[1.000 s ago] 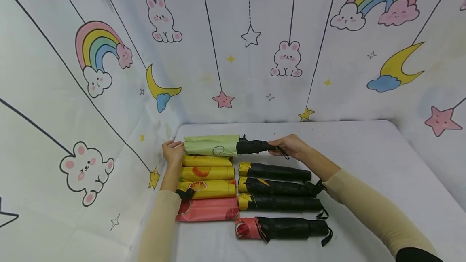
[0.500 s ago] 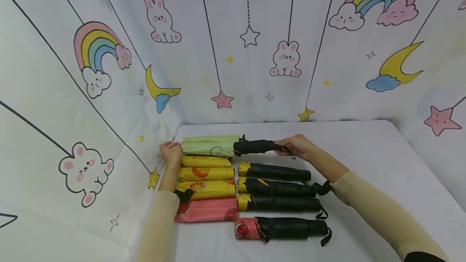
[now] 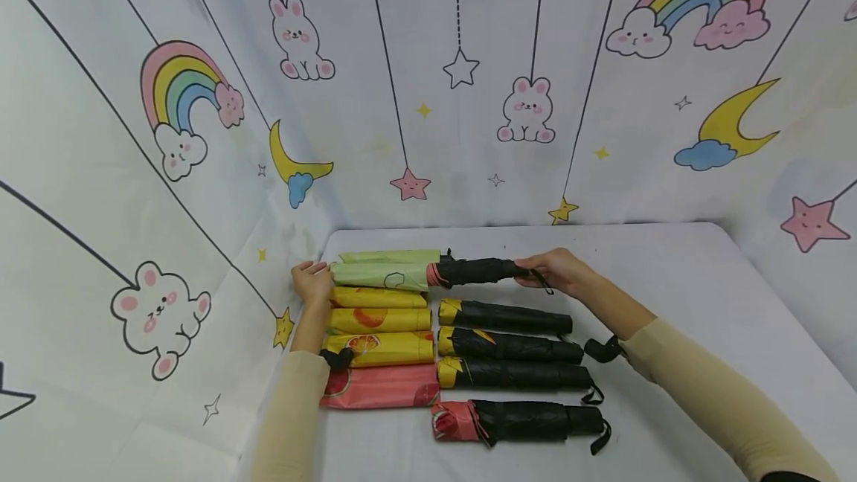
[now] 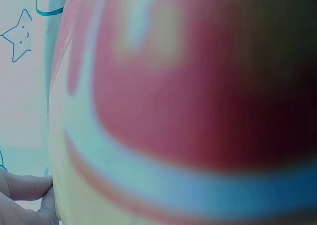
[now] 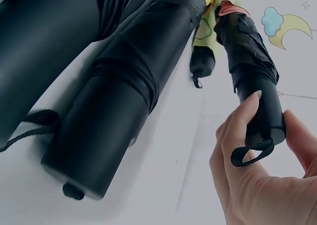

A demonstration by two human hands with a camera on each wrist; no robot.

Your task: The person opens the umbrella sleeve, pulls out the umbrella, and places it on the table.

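My left hand [image 3: 312, 281] holds the left end of a light green sleeve [image 3: 375, 276] at the far left of the table. A folded black umbrella [image 3: 478, 271] sticks out of the sleeve's right end, a reddish band showing at the sleeve's mouth. My right hand [image 3: 556, 272] grips this umbrella's handle end, where a wrist loop hangs. The right wrist view shows fingers and thumb around the black handle [image 5: 267, 111]. In the left wrist view, thumb and finger [image 4: 32, 187] pinch an edge at lower left. A blurred red and white pattern [image 4: 173, 111] fills most of that view.
Behind lies another green-covered umbrella [image 3: 355, 256]. Nearer are three yellow sleeves [image 3: 382, 320] and a red sleeve [image 3: 388, 385]. Right of them lie three black umbrellas with yellow ends [image 3: 515, 344] and one with a red end [image 3: 529, 420]. A patterned cloth wall [image 3: 469, 192] borders the table.
My right hand has moved right, drawing the umbrella further out of the green sleeve, so the reddish band now shows. My left hand and the sleeve have shifted slightly left.
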